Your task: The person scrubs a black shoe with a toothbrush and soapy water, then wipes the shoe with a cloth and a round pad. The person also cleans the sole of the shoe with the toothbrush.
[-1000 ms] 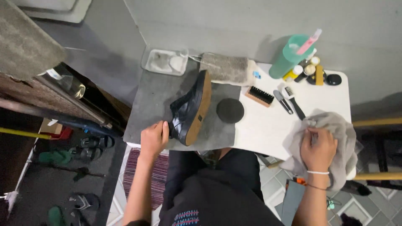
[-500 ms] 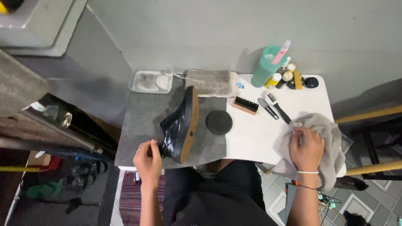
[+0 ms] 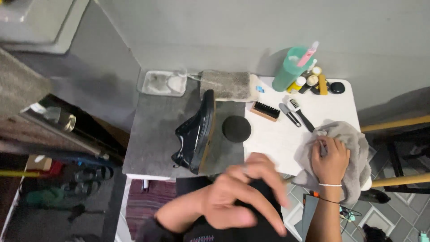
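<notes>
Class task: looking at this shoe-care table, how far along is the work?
Done: the black shoe lies on its side on the grey mat, glossy. In hand: the right hand presses a grey cloth; the left hand is blurred, holding nothing. Left: the brush and bottles sit untouched.

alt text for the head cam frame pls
Seen from above, the right hand grips a grey cloth on a white table, while the blurred left hand hovers near the camera. A black shoe lies on its side on a grey mat.
</notes>
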